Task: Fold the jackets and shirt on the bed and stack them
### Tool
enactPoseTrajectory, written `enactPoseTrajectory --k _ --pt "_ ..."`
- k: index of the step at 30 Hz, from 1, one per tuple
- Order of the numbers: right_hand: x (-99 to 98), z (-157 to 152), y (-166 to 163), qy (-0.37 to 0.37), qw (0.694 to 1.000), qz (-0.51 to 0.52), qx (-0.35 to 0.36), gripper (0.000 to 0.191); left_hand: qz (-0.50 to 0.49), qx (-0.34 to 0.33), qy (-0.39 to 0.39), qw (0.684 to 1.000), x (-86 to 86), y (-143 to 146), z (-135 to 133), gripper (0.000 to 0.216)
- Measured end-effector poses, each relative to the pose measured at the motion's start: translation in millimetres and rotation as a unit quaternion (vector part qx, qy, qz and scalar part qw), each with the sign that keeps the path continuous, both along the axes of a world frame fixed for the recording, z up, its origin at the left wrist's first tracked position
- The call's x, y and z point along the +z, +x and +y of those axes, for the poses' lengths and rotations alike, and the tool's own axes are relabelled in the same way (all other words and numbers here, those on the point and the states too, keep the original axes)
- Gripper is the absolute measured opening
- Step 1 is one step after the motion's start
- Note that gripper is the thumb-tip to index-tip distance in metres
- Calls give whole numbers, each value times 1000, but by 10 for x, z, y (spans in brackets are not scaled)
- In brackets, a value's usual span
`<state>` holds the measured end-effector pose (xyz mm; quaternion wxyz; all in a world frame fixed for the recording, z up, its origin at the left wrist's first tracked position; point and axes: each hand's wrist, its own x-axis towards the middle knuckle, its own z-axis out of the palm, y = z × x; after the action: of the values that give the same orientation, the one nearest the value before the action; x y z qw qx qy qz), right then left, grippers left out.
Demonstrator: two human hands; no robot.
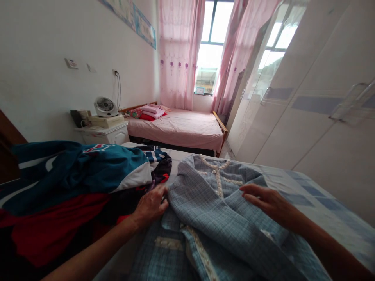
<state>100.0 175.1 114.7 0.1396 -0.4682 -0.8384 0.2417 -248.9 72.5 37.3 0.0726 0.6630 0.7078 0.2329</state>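
Observation:
A light blue checked jacket (216, 218) with pearl-like trim lies spread on the bed in front of me, one sleeve folded across its front. My left hand (152, 203) pinches the jacket's left edge, fingers curled onto the fabric. My right hand (268, 201) lies flat on the folded sleeve, fingers stretched out toward the left. A heap of clothes (79, 183), teal and white on top with red and dark pieces under it, lies just left of my left hand.
The bed sheet (310, 195) is pale blue checked. A white wardrobe (316, 97) runs along the right. Beyond stand a pink-covered bed (181, 128), a white nightstand (102, 134) with a small fan (104, 106), and pink curtains (178, 54) at the window.

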Motion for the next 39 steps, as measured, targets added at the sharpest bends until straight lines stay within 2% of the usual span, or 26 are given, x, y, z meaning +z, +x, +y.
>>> enactPoseTrajectory --k 3,7,9,12,15,18,20,22,27,29,31,33,36,39 --pt "27 356 -616 9 998 50 39 30 -21 -7 20 1000 -76 42 -63 13" --pt "-244 836 -1406 -14 998 56 33 26 -47 -17 75 996 -194 94 -28 21" --pt "-379 967 -1718 -27 998 42 40 24 -61 -24 78 995 -257 107 14 19" --pt "-532 989 -2010 -31 996 20 82 19 -82 -30 68 994 -330 109 57 20" --pt "-677 893 -2123 5 994 -1 109 13 -99 -17 54 993 -356 102 84 15" --pt "-797 815 -2150 49 994 -22 91 11 -101 -4 45 994 -350 98 109 9" --pt "-798 824 -2141 64 995 -28 75 14 -111 4 44 993 -341 100 123 9" --pt "-693 892 -2108 78 995 -23 55 14 -131 24 44 990 -329 105 131 10" --pt "-228 1153 -1951 107 994 32 -3 18 -175 81 51 980 -310 103 137 8" --pt "-165 1205 -1904 87 995 43 -7 19 -183 88 59 977 -324 96 133 9" --pt "-211 1226 -1886 58 997 46 -13 21 -190 90 80 974 -354 92 125 10" --pt "-307 1247 -1905 31 998 51 -29 25 -184 78 132 971 -391 91 118 23" --pt "-416 1304 -2006 13 996 65 -54 32 -137 22 205 969 -429 93 118 49" --pt "-449 1353 -2168 26 996 66 -48 26 -119 -29 211 970 -422 95 119 38"
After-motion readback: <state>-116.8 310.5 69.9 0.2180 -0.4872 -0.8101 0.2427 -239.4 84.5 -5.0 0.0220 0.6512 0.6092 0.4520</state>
